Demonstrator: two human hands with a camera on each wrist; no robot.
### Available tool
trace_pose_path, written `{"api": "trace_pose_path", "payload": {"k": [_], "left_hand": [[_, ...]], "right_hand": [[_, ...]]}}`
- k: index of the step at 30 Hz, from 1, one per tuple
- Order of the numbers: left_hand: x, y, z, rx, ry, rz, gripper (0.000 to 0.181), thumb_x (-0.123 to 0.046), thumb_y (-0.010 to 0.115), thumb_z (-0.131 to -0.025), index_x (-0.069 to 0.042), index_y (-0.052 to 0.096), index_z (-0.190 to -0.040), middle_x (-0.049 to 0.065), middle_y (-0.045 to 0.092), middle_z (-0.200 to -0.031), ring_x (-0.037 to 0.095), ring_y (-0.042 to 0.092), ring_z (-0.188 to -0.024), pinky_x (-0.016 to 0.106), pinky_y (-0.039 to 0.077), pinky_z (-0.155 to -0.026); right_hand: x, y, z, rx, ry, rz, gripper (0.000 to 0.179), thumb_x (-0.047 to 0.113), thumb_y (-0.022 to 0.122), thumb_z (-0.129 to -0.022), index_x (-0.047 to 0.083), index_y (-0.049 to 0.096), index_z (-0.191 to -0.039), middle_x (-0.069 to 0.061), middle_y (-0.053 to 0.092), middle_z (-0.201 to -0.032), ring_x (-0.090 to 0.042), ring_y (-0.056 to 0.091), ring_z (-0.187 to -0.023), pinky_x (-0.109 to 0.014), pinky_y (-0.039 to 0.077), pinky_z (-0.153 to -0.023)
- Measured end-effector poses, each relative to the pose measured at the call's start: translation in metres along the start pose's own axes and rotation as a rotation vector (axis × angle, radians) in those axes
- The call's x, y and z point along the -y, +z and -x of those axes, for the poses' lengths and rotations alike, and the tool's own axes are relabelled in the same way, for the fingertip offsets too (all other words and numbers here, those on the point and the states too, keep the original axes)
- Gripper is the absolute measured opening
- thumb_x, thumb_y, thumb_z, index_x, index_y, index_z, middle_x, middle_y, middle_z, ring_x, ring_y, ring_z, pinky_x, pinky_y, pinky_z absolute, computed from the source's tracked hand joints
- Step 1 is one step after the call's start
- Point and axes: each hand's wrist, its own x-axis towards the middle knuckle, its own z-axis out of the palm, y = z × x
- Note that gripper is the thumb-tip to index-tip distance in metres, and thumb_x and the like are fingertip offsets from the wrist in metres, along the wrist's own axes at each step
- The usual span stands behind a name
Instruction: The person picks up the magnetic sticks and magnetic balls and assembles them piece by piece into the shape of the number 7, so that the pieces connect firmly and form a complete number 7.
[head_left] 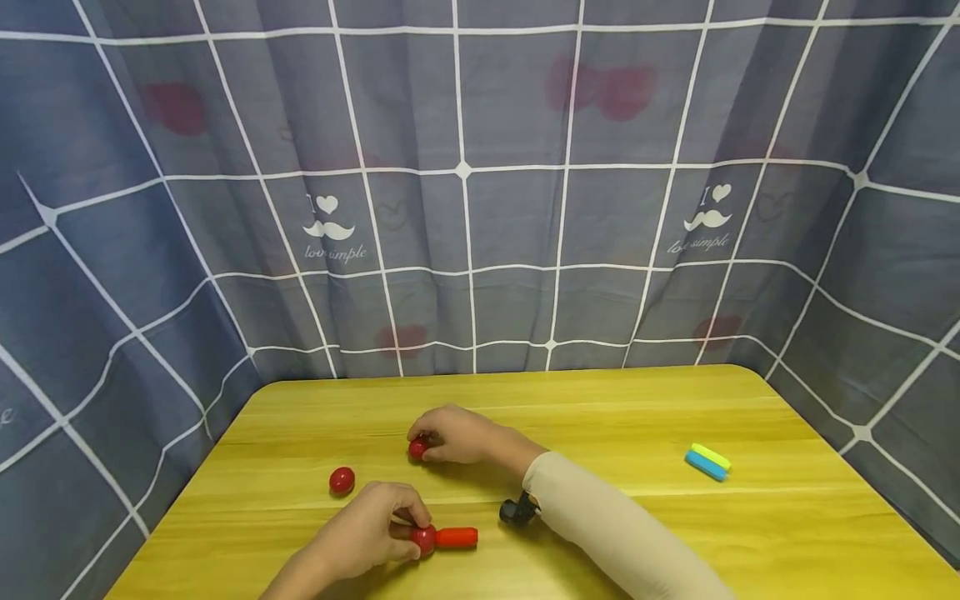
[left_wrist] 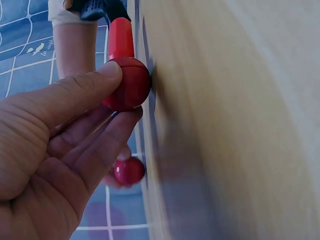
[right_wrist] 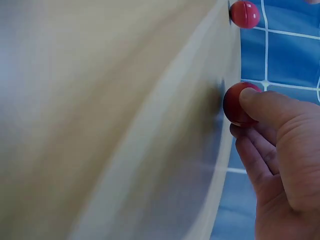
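My left hand pinches a dark red ball between thumb and fingers, low over the table; a thin seam runs across it. In line with this ball lies a short bright red stick, its near end right at the ball. Farther back, my right hand grips a second red ball with thumb and fingertips, close to the tabletop. A third shiny red ball sits on the table to the left, untouched by either hand.
The yellow wood-grain table has rounded far corners. On its right side a blue stick and a yellow-green stick lie side by side. A grey-blue curtain with white grid lines hangs behind and around the table. A black device sits at the right wrist.
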Motion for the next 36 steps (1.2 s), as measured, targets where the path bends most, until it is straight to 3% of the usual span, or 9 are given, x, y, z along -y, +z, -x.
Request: {"api": "trace_pose_path", "payload": {"k": [21, 30, 36], "left_hand": [[-0.001, 0.005, -0.001, -0.003, -0.002, -0.022, 0.024, 0.0, 0.083, -0.073, -0.014, 0.068, -0.087, -0.007, 0.067, -0.091, 0.01, 0.067, -0.086, 0.028, 0.057, -0.076], [-0.001, 0.004, 0.0, -0.017, 0.039, -0.042, 0.023, -0.001, 0.083, -0.074, -0.013, 0.068, -0.087, -0.006, 0.068, -0.09, 0.011, 0.067, -0.086, 0.025, 0.057, -0.075], [-0.001, 0.005, 0.0, -0.018, 0.034, -0.042, 0.023, 0.0, 0.083, -0.074, -0.013, 0.068, -0.087, -0.007, 0.068, -0.091, 0.01, 0.067, -0.086, 0.025, 0.057, -0.075]], "right_hand": [[-0.005, -0.022, 0.082, -0.044, 0.075, 0.009, 0.024, 0.015, 0.073, -0.088, 0.014, 0.068, -0.112, 0.009, 0.066, -0.107, 0.0, 0.058, -0.097, -0.013, 0.046, -0.087], [0.0, -0.027, 0.107, -0.088, 0.122, -0.029, 0.025, 0.015, 0.073, -0.088, 0.015, 0.068, -0.112, 0.009, 0.065, -0.107, -0.003, 0.058, -0.097, -0.017, 0.048, -0.087], [0.005, -0.026, 0.122, -0.095, 0.143, -0.054, 0.025, 0.016, 0.073, -0.088, 0.015, 0.069, -0.112, 0.01, 0.065, -0.105, -0.001, 0.058, -0.096, -0.017, 0.049, -0.084]]}}
